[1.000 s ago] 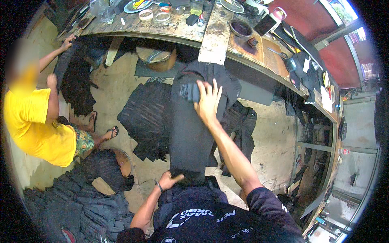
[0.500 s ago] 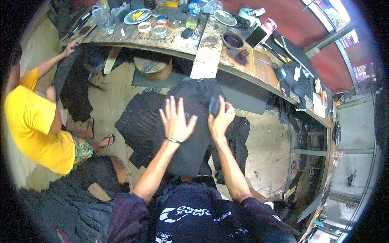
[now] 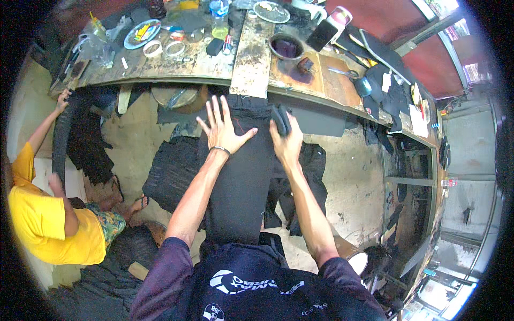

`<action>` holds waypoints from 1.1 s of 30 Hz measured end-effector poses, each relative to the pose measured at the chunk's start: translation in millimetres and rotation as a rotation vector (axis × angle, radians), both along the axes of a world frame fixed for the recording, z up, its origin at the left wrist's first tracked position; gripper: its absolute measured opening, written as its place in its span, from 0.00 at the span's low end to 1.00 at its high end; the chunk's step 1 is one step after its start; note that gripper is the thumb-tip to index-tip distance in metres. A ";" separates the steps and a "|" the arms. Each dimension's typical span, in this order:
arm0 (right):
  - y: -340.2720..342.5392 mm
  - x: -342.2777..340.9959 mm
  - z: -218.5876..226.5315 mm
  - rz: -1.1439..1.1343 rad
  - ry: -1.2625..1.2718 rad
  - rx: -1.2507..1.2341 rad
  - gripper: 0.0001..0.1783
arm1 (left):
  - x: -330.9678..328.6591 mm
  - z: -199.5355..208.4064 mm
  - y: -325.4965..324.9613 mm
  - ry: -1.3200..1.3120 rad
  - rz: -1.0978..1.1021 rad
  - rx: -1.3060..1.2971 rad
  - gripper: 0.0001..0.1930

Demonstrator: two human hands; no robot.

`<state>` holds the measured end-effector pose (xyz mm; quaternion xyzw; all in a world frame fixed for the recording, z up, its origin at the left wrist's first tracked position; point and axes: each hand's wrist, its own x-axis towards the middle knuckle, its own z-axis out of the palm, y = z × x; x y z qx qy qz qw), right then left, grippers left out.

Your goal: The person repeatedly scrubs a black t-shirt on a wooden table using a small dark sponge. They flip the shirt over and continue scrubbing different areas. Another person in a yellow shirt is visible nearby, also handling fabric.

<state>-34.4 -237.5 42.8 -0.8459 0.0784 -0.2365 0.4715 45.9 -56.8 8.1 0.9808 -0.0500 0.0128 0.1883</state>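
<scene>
A pair of dark trousers, or a similar black garment [image 3: 239, 182], is stretched lengthwise over something narrow in front of me. Its gathered waistband end meets the pale board [image 3: 251, 64] on the bench. My left hand [image 3: 222, 131] lies on the upper left part of the cloth with its fingers spread, a dark band round the wrist. A thin red line shows on the cloth by my left thumb. At the garment's right edge my right hand [image 3: 287, 140] grips a dark block [image 3: 280, 120], perhaps a brush or sponge; its underside is hidden.
The wooden bench [image 3: 209, 75] holds a dark bowl [image 3: 286, 47], a plate [image 3: 142, 33], a bottle [image 3: 219, 21], tape rolls [image 3: 152, 49] and scissors [image 3: 342, 73]. More dark cloth [image 3: 171, 171] hangs below. At left, a person in yellow [image 3: 59, 222] handles a dark strip.
My view has shifted right and closer to the bench. The garment lies straighter and smoother, and both hands are nearer its waistband end. The dark block is tilted differently in my right hand.
</scene>
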 end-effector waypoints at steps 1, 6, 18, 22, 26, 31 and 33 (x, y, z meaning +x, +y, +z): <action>9.5 -23.5 4.1 0.014 -0.038 -0.044 0.31 | 4.4 0.4 -0.4 0.023 -0.033 0.058 0.83; 21.8 -95.3 -11.0 0.906 0.251 -0.219 0.40 | 43.2 4.2 -4.3 0.251 -0.006 -0.084 0.86; 0.2 -50.6 1.9 0.979 0.376 0.002 0.37 | 80.1 16.1 1.8 0.400 -0.093 -0.175 0.75; -2.8 -55.5 7.3 1.138 0.620 0.164 0.32 | 90.8 17.2 4.1 0.415 -0.104 -0.110 0.72; -8.4 -3.7 12.2 0.899 0.275 -0.056 0.39 | 94.6 16.2 4.4 0.387 -0.128 -0.095 0.69; 1.4 -83.3 13.0 1.024 0.526 0.245 0.42 | 93.6 9.1 6.9 0.347 -0.130 -0.099 0.67; -7.5 -99.2 1.3 1.084 0.641 0.264 0.40 | 94.6 5.7 7.5 0.301 -0.131 -0.102 0.67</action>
